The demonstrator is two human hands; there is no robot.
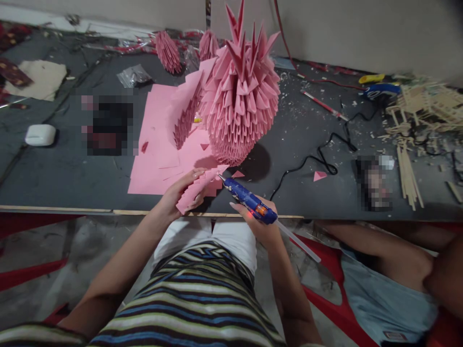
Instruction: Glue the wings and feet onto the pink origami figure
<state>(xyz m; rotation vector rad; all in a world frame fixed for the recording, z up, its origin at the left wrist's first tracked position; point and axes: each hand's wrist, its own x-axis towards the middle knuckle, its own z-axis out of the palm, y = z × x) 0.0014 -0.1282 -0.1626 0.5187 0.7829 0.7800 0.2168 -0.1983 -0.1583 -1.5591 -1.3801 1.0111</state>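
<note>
My left hand [184,190] holds a strip of folded pink paper pieces [198,188] over the table's front edge. In my right hand [262,224] is a blue glue gun [248,196], its nozzle at the strip's upper right end; whether the tip touches is too small to tell. A clear glue stick [300,243] juts from the gun's back. Just beyond my hands stands a large pink folded-paper figure [240,101] with spikes on top. Beside it, a curved row of folded pieces [186,113] rests on pink paper sheets [155,140].
Loose pink triangles [320,176] and a black cord [321,156] lie to the right, near a red pen [323,105]. Wooden sticks [408,176] and a stick model [430,103] are at far right. A white case [40,135] sits left. Another person's leg [383,250] is at right.
</note>
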